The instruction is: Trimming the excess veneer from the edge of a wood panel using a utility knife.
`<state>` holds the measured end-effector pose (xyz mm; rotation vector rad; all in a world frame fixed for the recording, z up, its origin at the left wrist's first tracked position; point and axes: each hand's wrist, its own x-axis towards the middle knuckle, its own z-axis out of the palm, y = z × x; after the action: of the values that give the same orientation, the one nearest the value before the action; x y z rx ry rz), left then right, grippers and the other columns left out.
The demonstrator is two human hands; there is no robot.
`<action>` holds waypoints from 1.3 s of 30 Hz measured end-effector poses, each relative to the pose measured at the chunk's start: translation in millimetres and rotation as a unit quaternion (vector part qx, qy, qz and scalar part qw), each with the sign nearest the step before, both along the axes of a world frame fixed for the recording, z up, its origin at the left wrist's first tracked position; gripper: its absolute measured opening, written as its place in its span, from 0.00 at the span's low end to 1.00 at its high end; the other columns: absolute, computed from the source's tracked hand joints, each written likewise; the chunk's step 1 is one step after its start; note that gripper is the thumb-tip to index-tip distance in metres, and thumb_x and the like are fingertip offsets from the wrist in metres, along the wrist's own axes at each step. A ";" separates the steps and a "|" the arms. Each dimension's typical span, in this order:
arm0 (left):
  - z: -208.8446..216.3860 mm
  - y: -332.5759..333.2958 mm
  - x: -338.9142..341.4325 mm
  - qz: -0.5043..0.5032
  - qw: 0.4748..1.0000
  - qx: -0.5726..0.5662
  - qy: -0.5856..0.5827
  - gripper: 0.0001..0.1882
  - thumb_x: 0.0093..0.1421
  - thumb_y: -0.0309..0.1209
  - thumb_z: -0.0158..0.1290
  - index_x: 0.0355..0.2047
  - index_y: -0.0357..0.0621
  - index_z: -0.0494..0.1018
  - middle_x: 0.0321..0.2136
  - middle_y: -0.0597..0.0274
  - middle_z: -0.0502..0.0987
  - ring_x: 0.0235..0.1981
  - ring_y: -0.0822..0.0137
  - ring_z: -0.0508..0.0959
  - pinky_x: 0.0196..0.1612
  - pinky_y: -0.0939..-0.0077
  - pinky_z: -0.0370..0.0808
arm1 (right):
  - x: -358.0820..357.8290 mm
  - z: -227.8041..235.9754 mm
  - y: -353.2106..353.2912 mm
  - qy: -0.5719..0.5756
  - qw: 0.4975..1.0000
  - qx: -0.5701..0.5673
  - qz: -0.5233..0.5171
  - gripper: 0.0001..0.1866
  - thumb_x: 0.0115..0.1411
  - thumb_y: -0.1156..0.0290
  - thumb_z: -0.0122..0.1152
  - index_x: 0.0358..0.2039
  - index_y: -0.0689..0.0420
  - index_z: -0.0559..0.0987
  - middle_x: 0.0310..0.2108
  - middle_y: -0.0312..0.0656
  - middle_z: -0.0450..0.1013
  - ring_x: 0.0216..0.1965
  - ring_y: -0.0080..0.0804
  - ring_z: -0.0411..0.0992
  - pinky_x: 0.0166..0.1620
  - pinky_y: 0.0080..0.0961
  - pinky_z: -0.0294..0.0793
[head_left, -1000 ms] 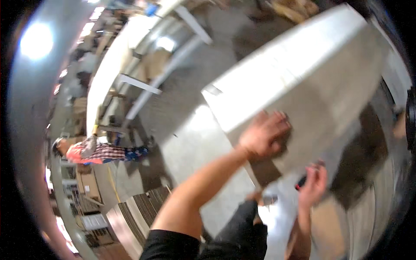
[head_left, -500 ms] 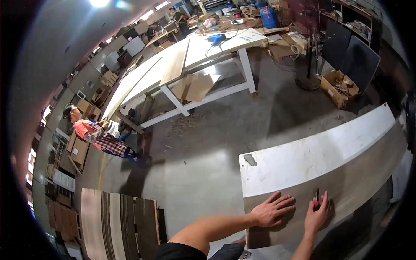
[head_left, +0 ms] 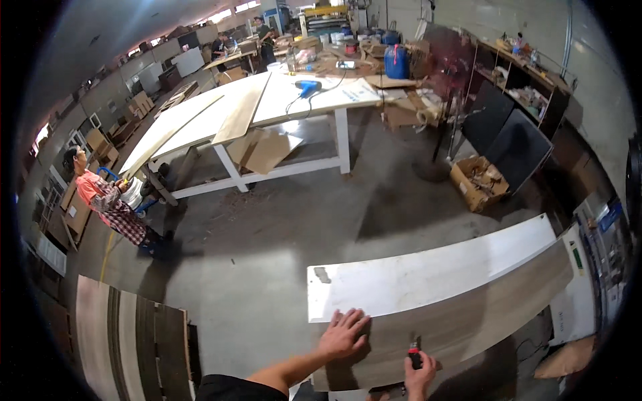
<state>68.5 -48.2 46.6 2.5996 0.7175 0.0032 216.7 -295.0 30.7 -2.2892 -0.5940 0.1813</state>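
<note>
My left hand (head_left: 341, 335) lies flat with fingers spread on a brown wood-grain sheet (head_left: 478, 309), close to its left end. The long sheet rests over a white board (head_left: 428, 275), whose far strip shows beyond it. My right hand (head_left: 419, 377) is closed around a red-and-black utility knife (head_left: 415, 357). Its narrow metal tip points away from me, over the sheet. The tip is small and blurred, so I cannot tell whether it touches the surface.
Left of me stands a stack of wood-grain panels (head_left: 126, 334). Across the floor, a long white worktable (head_left: 200, 120) carries boards and a blue heat gun (head_left: 308, 87). A person (head_left: 110, 200) stands at its left end. An open carton (head_left: 478, 184) sits at right.
The view has swung right and up, so the sheet and both hands appear farther left and lower. My left hand stays flat on the sheet; my right keeps hold of the utility knife.
</note>
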 end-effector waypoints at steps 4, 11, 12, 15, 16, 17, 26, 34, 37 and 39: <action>-19.5 -8.5 8.3 0.040 0.997 0.072 -0.012 0.34 0.66 0.50 0.45 0.71 0.61 0.59 0.71 0.60 0.59 0.74 0.56 0.54 0.74 0.37 0.42 | 24.8 -26.1 -30.5 0.163 0.981 0.109 -0.002 0.24 0.52 0.58 0.74 0.43 0.62 0.83 0.35 0.45 0.81 0.37 0.35 0.79 0.45 0.35 0.78; -23.3 -49.5 6.0 0.236 0.946 0.221 0.008 0.29 0.67 0.49 0.44 0.68 0.63 0.64 0.71 0.55 0.58 0.73 0.51 0.54 0.71 0.29 0.44 | 95.2 17.6 -120.2 0.637 0.721 0.267 0.054 0.28 0.54 0.57 0.71 0.50 0.62 0.80 0.38 0.45 0.81 0.40 0.38 0.80 0.43 0.37 0.79; -31.1 -65.5 16.7 0.237 0.945 0.226 0.000 0.29 0.67 0.49 0.44 0.68 0.63 0.64 0.71 0.55 0.58 0.73 0.51 0.54 0.71 0.29 0.44 | 102.8 19.0 -146.9 0.710 0.630 0.313 0.027 0.28 0.53 0.58 0.71 0.50 0.61 0.79 0.38 0.45 0.80 0.41 0.42 0.80 0.43 0.38 0.78; -50.3 -109.6 34.4 0.350 0.923 0.161 0.000 0.31 0.68 0.48 0.41 0.69 0.53 0.62 0.72 0.50 0.55 0.73 0.45 0.51 0.71 0.29 0.41 | 122.0 67.4 -212.5 0.699 0.688 0.192 0.013 0.26 0.73 0.41 0.38 0.32 0.41 0.80 0.17 0.29 0.72 0.15 0.27 0.66 0.19 0.24 0.65; -44.1 -142.1 49.6 0.325 0.932 0.160 0.004 0.32 0.68 0.48 0.41 0.70 0.53 0.60 0.72 0.50 0.54 0.73 0.44 0.50 0.70 0.28 0.41 | 140.6 44.1 -252.5 0.706 0.682 0.188 0.030 0.23 0.72 0.41 0.44 0.32 0.41 0.80 0.18 0.29 0.72 0.17 0.27 0.68 0.21 0.25 0.67; -38.4 -169.5 62.1 0.303 0.939 0.164 0.009 0.32 0.68 0.49 0.41 0.70 0.53 0.59 0.73 0.50 0.53 0.74 0.43 0.49 0.70 0.27 0.42 | 150.5 46.3 -271.7 0.702 0.686 0.188 0.036 0.23 0.72 0.41 0.44 0.32 0.41 0.80 0.18 0.29 0.72 0.17 0.27 0.68 0.21 0.25 0.67; -34.1 -390.0 178.4 -0.013 0.997 0.061 0.053 0.43 0.67 0.57 0.46 0.76 0.61 0.43 0.77 0.53 0.40 0.76 0.39 0.39 0.67 0.20 0.40 | 221.5 70.1 -358.9 0.468 0.823 0.268 -0.179 0.13 0.64 0.57 0.66 0.44 0.47 0.78 0.22 0.31 0.68 0.24 0.26 0.70 0.26 0.30 0.72; -18.7 -401.6 274.5 -0.026 0.998 0.031 -0.037 0.42 0.66 0.51 0.49 0.75 0.60 0.46 0.75 0.55 0.47 0.74 0.39 0.46 0.68 0.26 0.47 | 280.0 74.1 -355.4 0.406 0.888 0.162 -0.144 0.20 0.61 0.59 0.70 0.50 0.52 0.77 0.23 0.34 0.72 0.16 0.25 0.67 0.20 0.27 0.66; -13.3 -390.7 326.6 -0.078 0.987 0.138 0.020 0.43 0.64 0.48 0.51 0.75 0.57 0.46 0.74 0.55 0.49 0.73 0.41 0.50 0.68 0.30 0.49 | 327.5 43.0 -388.3 0.306 0.932 0.169 -0.097 0.21 0.61 0.60 0.71 0.49 0.55 0.77 0.24 0.33 0.73 0.18 0.23 0.67 0.21 0.27 0.66; -35.0 -378.1 358.0 -0.084 0.981 0.175 -0.019 0.44 0.61 0.41 0.54 0.74 0.56 0.48 0.73 0.53 0.50 0.73 0.43 0.51 0.68 0.32 0.51 | 353.4 75.6 -394.7 0.373 0.913 0.145 -0.080 0.20 0.61 0.62 0.71 0.48 0.56 0.78 0.27 0.32 0.74 0.21 0.22 0.68 0.22 0.27 0.66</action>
<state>426.4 -426.3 11.7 2.9799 0.5199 0.1388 570.1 -689.8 106.3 -1.7744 -0.0261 0.7872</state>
